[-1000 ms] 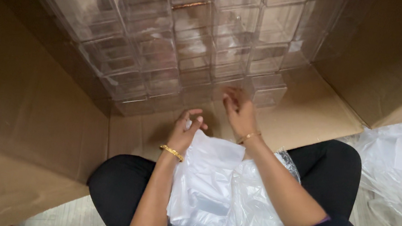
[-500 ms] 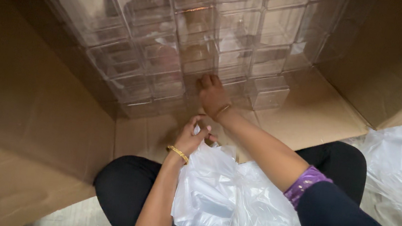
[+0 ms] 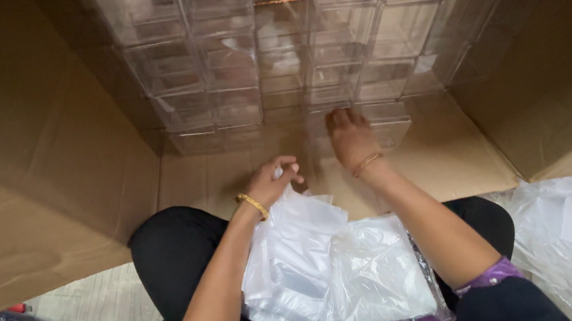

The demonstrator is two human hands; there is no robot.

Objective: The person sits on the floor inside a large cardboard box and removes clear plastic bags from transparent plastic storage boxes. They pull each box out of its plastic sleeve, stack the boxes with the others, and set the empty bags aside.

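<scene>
While the person sits with legs folded at the mouth of a large cardboard box (image 3: 36, 177), the right hand (image 3: 351, 137) reaches forward into it — fingers spread and laid flat against the lowest row of clear plastic boxes (image 3: 254, 58) stacked inside. Whether it grips one of them cannot be told; the fingertips lie on the clear front face at the stack's bottom edge. The left hand (image 3: 271, 179) sits nearer the body, fingers curled and pinched on the top edge of a stack of white plastic bags (image 3: 331, 271) resting on the lap. More crumpled clear plastic (image 3: 565, 232) lies on the floor at right — well apart from both hands.
</scene>
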